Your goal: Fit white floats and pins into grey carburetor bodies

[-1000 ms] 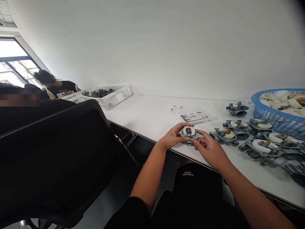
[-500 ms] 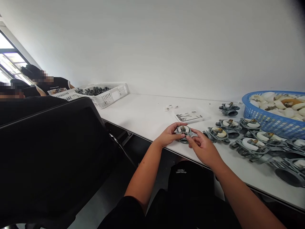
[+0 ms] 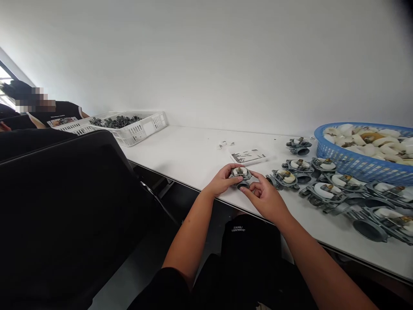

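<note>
Between my two hands is a grey metal carburetor body (image 3: 242,174) with a white float in its open top. My left hand (image 3: 222,181) grips it from the left, thumb laid across the near side and fingers behind. On the right, my right hand (image 3: 263,193) holds its lower edge between thumb and fingers, beside the round opening. Just beyond lies a shallow white tray (image 3: 258,160) with small dark pins. Several similar carburetor bodies (image 3: 325,191) with white floats stand to the right of my hands.
A blue plastic basket (image 3: 348,165) full of white floats stands at the far right. White crates (image 3: 142,131) with dark parts sit at the far left. Small white pieces (image 3: 224,144) lie near the wall. A black chair back (image 3: 71,206) fills the left; people sit beyond it.
My view has turned slightly right, so everything sits further left. The held carburetor body has tilted, showing its round opening more, and my right thumb has moved lower on it.
</note>
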Available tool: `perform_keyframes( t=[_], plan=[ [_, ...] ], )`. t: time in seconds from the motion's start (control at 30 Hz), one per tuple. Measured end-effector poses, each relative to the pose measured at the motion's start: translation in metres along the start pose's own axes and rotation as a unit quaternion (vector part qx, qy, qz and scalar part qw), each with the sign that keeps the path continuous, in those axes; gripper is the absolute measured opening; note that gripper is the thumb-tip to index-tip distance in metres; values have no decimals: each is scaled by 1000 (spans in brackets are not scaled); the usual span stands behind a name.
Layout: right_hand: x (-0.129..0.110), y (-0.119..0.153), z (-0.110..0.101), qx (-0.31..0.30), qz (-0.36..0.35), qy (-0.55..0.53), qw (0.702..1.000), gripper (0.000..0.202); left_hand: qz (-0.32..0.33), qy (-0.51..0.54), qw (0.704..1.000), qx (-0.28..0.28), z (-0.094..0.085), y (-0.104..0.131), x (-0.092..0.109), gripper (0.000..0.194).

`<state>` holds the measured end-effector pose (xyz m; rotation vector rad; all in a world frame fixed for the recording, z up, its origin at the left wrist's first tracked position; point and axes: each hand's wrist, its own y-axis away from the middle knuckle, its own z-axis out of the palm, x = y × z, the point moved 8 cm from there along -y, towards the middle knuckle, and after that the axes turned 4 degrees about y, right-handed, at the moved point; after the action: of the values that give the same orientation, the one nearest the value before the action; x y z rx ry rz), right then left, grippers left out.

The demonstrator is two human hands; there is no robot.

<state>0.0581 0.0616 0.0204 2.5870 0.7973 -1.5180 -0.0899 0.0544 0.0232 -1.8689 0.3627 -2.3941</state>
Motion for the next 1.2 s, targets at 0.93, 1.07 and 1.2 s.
perform_keyframes(
  t=[0.93, 1.07, 1.2],
  plan=[
    [-3, 4, 0, -9, -1, -13, 1000, 72, -19, -55, 998, -18, 8, 4, 0, 56],
    [-2, 3, -1, 1, -3, -15, 1000, 69, -15, -55, 998, -13, 7, 4, -1, 55],
    [-1, 4, -1, 7, -1, -14, 1000, 68, -13, -73, 997, -29, 8, 4, -2, 58]
  ],
)
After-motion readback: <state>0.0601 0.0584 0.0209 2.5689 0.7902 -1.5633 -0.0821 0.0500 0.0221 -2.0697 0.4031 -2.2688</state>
